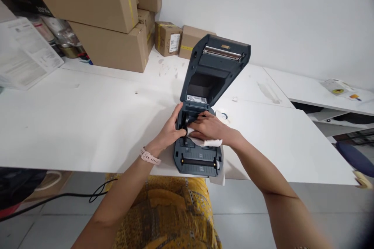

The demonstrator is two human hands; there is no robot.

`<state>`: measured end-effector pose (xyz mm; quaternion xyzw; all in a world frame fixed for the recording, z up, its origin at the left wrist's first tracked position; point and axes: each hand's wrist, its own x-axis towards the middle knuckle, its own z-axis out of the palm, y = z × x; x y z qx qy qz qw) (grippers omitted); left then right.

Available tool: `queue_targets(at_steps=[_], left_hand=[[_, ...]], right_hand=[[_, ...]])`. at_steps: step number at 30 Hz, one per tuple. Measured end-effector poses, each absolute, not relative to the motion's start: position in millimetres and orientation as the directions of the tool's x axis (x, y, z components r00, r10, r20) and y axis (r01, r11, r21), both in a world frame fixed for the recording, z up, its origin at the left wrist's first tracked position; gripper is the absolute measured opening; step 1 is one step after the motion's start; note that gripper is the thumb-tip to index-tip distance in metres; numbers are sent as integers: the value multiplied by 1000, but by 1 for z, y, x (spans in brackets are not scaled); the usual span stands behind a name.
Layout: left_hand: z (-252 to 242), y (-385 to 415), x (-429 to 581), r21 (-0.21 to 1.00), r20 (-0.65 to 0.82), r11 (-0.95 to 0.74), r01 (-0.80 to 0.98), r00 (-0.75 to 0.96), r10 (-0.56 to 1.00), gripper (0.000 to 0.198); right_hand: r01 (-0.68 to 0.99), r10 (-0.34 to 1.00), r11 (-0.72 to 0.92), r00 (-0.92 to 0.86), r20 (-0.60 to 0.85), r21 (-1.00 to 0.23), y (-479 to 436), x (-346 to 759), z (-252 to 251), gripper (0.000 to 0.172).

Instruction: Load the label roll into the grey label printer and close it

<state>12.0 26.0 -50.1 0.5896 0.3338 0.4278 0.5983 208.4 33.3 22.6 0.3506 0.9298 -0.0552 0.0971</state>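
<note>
A dark grey label printer [181, 169] sits at the table's front edge with its lid [217, 64] raised. My left hand [171, 128] grips its left side, fingers along the outer wall and the thumb on a black roll holder [184, 118] inside. My right hand [212, 126] reaches into the printer with bent fingers on a roll of white label paper [190, 130], mostly hidden under the hand. A loose white paper end [214, 142] sticks out below that hand. In the front part lies a black platen roller [200, 162].
Cardboard boxes [108, 46] are stacked at the back left, and a small box [168, 39] stands by the wall. Printed papers [26, 54] lie at far left. White paper [217, 179] hangs over the front edge, and a black cable [70, 194] runs below the white table [73, 124].
</note>
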Motion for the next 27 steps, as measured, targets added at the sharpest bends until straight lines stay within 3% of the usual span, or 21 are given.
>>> queue_targets(at_steps=[5,12,22,27], left_hand=[[-51,27,12,990,97,-47,-132,409,907,103],[-50,26,13,995,76,-41,-96,398,914,107],[-53,26,14,990,136,-117,-73,382,914,98],[-55,27,13,983,183,-168,-71,393,901,96]], right_hand=[[692,671,722,-709,-217,-28,34,206,19,28],[717,703,697,-672,-234,32,26,200,25,38],[754,750,656,-645,144,-39,-59,215,12,40],[764,742,646,-626,239,-5,-99,213,-3,76]])
